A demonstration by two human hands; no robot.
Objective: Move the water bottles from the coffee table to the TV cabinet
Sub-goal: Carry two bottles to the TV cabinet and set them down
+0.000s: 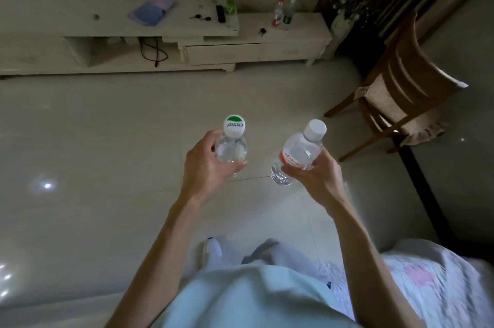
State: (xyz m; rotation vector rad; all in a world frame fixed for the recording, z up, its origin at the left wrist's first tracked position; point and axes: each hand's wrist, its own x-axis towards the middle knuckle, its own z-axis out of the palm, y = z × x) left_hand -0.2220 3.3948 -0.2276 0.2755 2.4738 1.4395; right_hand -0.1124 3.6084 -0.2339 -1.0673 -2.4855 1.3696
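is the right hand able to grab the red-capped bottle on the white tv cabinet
Probably not: the right hand grips a clear white-capped bottle, and the red-capped bottle stands across open floor on the white TV cabinet.

Two bottles (282,13) stand on the cabinet's (283,41) right end, chair (401,92) to its right.
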